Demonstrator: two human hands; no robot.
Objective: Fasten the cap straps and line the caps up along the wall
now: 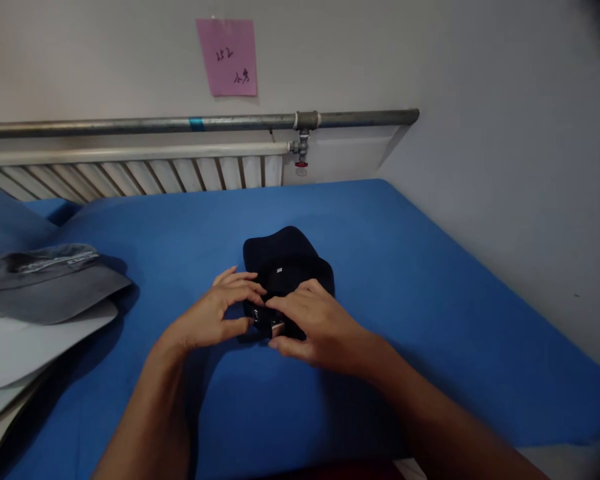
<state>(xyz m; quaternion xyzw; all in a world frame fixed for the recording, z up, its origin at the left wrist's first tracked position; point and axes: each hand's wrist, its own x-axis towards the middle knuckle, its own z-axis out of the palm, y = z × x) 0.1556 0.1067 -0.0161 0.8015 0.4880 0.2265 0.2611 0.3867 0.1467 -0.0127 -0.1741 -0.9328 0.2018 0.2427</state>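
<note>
A black cap (pixel 280 250) lies on the blue cloth with its brim pointing away from me and its hollow inside facing up. A small white tag shows inside it. My left hand (pixel 225 300) pinches the cap's near left edge between thumb and fingers, beside a shiny dark piece on the back strap. Just right of that, my right hand (pixel 313 320) has its thumb and fingers closed around the near edge, next to a pale, glossy patch. The fingertips of both hands almost meet. What the right fingers cover is hidden.
Several stacked caps, a grey cap (pixel 55 280) on top of white ones, lie at the left. Behind the blue-covered surface (pixel 370 233) stand a white radiator (pixel 180 173) and a metal pipe (pixel 130 125). A pink note (pixel 229 57) hangs on the wall; another wall borders the right.
</note>
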